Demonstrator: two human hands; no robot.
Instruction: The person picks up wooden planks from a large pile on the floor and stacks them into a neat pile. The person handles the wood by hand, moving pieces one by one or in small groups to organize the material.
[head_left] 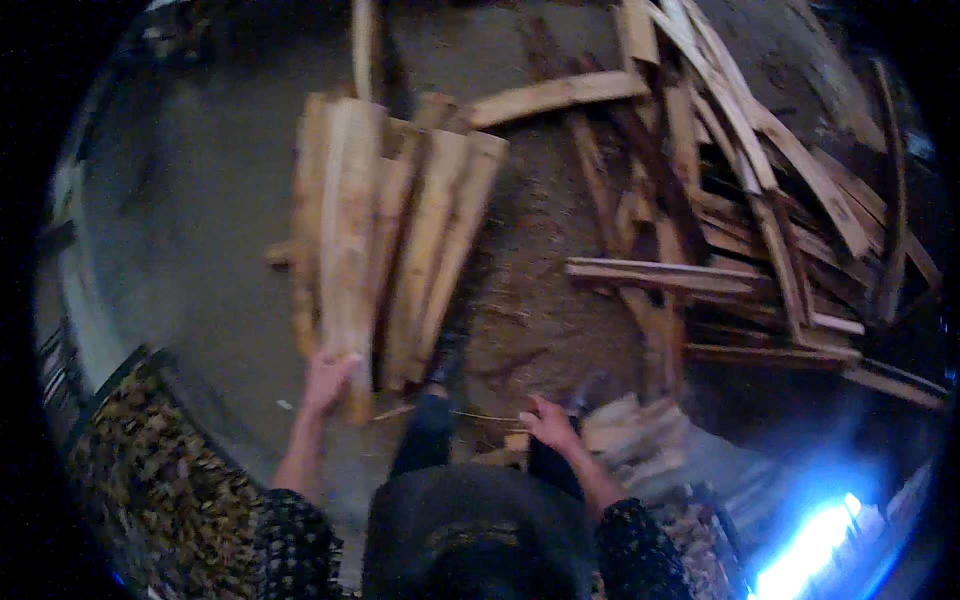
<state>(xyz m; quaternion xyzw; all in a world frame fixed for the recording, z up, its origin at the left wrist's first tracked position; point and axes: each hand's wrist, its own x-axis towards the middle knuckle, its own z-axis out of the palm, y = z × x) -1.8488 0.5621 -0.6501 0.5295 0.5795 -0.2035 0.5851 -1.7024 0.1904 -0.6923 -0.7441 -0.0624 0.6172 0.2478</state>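
1. At the lower left lies a heap of small brown pieces (160, 465), to the left of the person's left forearm.
2. The left hand (326, 382) is closed around the near end of a pale board (350, 210), which reaches forward from the grip, in front of the person and left of the middle.
3. The board's long axis runs almost straight away from the body; its near end passes a little beyond the fingers, toward the person.
4. Just right of it lie more boards (432, 245), their far ends leaning rightward.
5. The right hand (550, 422) is well apart from the left, lower right of the board and not touching it. Its fingers are partly curled; whether they grip anything cannot be told.
6. Beyond these boards, a curved plank (560, 97) points crosswise, its right end meeting the lumber pile.
7. Farther right, the lumber pile (740, 235) spreads with planks lying at many angles.
8. At the lower right, a bright bluish-white glare (808, 552) shines.
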